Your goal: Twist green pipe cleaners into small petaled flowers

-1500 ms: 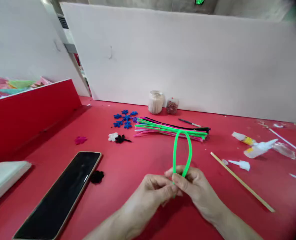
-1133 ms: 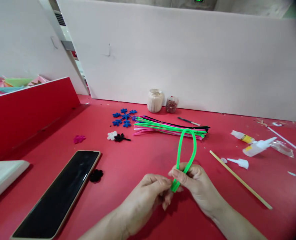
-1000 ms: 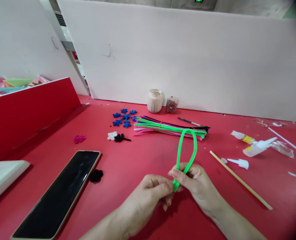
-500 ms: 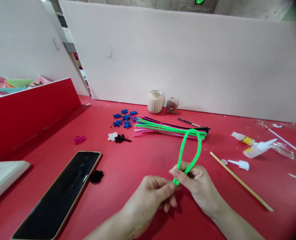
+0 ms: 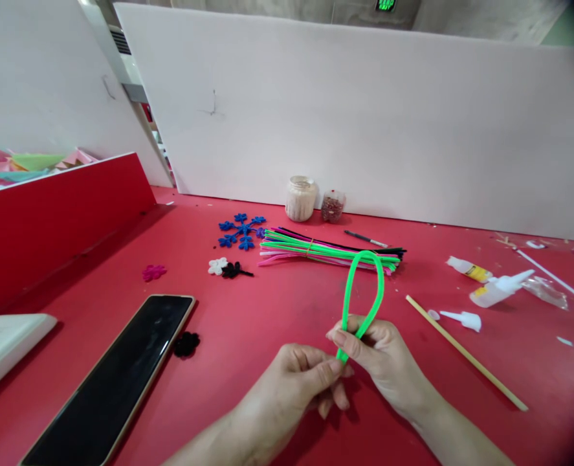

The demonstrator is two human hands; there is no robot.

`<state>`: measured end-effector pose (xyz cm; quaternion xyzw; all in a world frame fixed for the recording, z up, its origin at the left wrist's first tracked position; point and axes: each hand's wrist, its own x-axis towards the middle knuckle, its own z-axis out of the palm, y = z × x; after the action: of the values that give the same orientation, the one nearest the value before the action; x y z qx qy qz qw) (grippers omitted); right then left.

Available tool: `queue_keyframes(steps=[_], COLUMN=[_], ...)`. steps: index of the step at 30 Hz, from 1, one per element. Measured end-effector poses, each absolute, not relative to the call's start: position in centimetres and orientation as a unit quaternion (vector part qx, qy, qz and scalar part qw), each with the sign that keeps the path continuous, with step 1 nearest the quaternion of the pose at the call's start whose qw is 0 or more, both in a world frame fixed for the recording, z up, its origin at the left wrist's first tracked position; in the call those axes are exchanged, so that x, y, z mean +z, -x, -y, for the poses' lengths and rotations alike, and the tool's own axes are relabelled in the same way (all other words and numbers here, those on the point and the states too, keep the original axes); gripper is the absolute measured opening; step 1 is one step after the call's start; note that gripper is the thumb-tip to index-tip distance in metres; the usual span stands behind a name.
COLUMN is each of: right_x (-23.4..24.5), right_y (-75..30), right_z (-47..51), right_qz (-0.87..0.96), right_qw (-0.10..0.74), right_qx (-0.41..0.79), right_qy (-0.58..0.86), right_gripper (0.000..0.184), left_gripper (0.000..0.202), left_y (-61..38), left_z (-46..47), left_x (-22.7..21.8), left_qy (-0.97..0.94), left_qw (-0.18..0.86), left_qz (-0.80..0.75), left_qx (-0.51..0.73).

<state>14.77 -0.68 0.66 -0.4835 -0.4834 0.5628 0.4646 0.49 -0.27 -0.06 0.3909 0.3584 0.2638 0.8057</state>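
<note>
A bright green pipe cleaner (image 5: 347, 292) is bent into a tall loop that stands up from my hands. My left hand (image 5: 302, 382) pinches its lower ends between thumb and fingers. Just above, my right hand (image 5: 378, 355) grips the two strands where they come together, thumb in front. Behind the loop lies a bundle of pipe cleaners (image 5: 306, 247) in green, pink, black and white, held by a band. The loop's top overlaps the bundle's right end in view.
Left of the bundle lie a blue snowflake shape (image 5: 242, 229), white flower (image 5: 217, 266), pink flower (image 5: 154, 272) and black flower (image 5: 186, 344). A phone (image 5: 116, 375) is near my left. Rightward are a wooden stick (image 5: 466, 353) and glue bottles (image 5: 500, 288). A jar (image 5: 301, 199) stands behind.
The green loop has tilted slightly left and looks a little narrower. Both hands keep their hold in nearly the same place.
</note>
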Motion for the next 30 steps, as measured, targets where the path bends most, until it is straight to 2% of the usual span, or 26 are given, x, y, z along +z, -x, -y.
queue_keyframes(steps=[7,15,21,30], right_x=[0.7,1.2,2.6,3.6], right_y=[-14.8,-16.2,-18.1,-18.4], right_z=[0.8,0.0,-1.1,-2.4], right_qz=[0.494,0.367,0.313,0.303], right_qw=[0.463,0.609,0.648,0.675], right_qx=[0.549,0.492,0.485,0.436], right_qy=[0.49,0.502,0.497,0.513], right_gripper=[0.018,0.018,0.012,0.014], left_gripper=[0.031,0.031,0.034,0.035], left_y=[-0.4,-0.3,-0.2,-0.1], left_z=[0.3,0.3,0.3,0.1], left_x=[-0.3,0.3,0.2,-0.1], left_qy=[-0.426,-0.486,-0.513,-0.494], left_qw=[0.773,0.742,0.729,0.743], left_qz=[-0.389,-0.395,-0.391,-0.38], left_qx=[0.264,0.239,0.227,0.244])
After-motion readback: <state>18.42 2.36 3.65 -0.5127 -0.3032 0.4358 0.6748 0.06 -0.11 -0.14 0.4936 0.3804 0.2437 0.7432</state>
